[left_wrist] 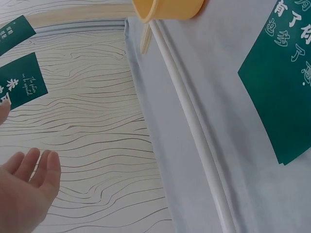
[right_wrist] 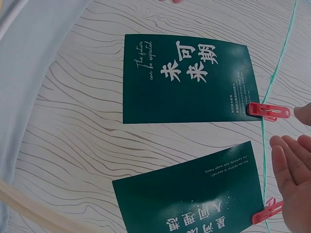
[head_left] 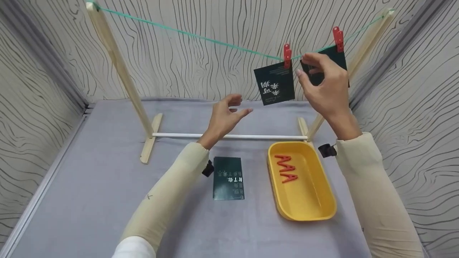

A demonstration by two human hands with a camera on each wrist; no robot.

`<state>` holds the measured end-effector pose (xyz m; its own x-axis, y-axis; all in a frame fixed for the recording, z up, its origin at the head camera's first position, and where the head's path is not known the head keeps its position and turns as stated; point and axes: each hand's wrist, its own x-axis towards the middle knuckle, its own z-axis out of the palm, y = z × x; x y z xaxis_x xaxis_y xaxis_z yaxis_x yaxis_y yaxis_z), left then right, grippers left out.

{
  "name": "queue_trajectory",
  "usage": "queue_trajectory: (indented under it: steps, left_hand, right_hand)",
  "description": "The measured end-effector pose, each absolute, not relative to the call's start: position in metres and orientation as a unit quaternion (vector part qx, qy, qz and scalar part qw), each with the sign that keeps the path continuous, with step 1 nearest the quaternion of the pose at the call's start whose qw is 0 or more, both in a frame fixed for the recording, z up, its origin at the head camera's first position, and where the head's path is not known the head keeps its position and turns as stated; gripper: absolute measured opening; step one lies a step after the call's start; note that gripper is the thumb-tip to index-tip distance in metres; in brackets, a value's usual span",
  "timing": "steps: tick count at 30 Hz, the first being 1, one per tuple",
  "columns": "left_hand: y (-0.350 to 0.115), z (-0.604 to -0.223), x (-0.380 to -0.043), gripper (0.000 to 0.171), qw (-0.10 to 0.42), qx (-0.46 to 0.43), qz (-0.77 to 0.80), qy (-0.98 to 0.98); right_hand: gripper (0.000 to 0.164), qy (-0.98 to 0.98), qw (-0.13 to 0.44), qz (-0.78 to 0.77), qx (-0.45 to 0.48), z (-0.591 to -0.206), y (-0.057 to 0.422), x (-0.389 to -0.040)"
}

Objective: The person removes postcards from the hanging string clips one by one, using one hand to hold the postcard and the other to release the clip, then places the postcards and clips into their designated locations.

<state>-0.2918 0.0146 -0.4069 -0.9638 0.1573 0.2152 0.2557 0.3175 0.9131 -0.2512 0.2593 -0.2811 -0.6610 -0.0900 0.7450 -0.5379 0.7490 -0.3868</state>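
A dark green card point(head_left: 274, 87) with white writing hangs tilted from a green string, held at its upper right corner by a red clothespin point(head_left: 287, 56). Just right of it, my right hand point(head_left: 328, 87) is raised, thumb and fingers apart and holding nothing. Behind that hand a second green card point(head_left: 339, 57) hangs from another red clothespin point(head_left: 338, 39), partly hidden. Left of and below the first card my left hand point(head_left: 224, 116) is in the air, fingers loosely bent, nothing in it. The right wrist view shows both hanging cards, with the right hand point(right_wrist: 296, 179) beside the string.
Wooden posts point(head_left: 120, 68) carry the green string point(head_left: 193, 34), and a white rod point(head_left: 251, 137) joins their feet. On the grey cloth lie more green cards point(head_left: 228, 179), overlapping. A yellow basket point(head_left: 304, 204) at right holds three red clothespins point(head_left: 285, 168).
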Motion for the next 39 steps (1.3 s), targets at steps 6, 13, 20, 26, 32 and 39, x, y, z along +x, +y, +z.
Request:
queue_trajectory:
  steps: [6, 13, 20, 26, 32, 39]
  left_hand:
    - [0.016, -0.404, -0.298, 0.056, 0.05, -0.131, -0.57, -0.81]
    - [0.021, -0.403, -0.303, 0.058, 0.045, -0.141, -0.562, -0.814]
    - [0.022, -0.403, -0.31, 0.057, 0.044, -0.138, -0.568, -0.81]
    - [0.021, -0.401, -0.317, 0.057, 0.053, -0.142, -0.571, -0.807]
    - [0.025, -0.401, -0.321, 0.058, 0.038, -0.137, -0.577, -0.804]
    - [0.037, -0.402, -0.323, 0.06, 0.017, -0.143, -0.58, -0.802]
  right_hand:
    - [0.038, -0.862, 0.363, 0.312, 0.165, -0.276, 0.257, -0.256]
    - [0.038, -0.873, 0.351, 0.304, 0.147, -0.271, 0.255, -0.257]
    - [0.037, -0.877, 0.343, 0.304, 0.147, -0.268, 0.251, -0.261]
    - [0.037, -0.867, 0.36, 0.3, 0.168, -0.266, 0.25, -0.267]
    - [0.037, -0.87, 0.354, 0.292, 0.178, -0.261, 0.248, -0.273]
    - [0.041, -0.898, 0.292, 0.281, 0.174, -0.251, 0.244, -0.276]
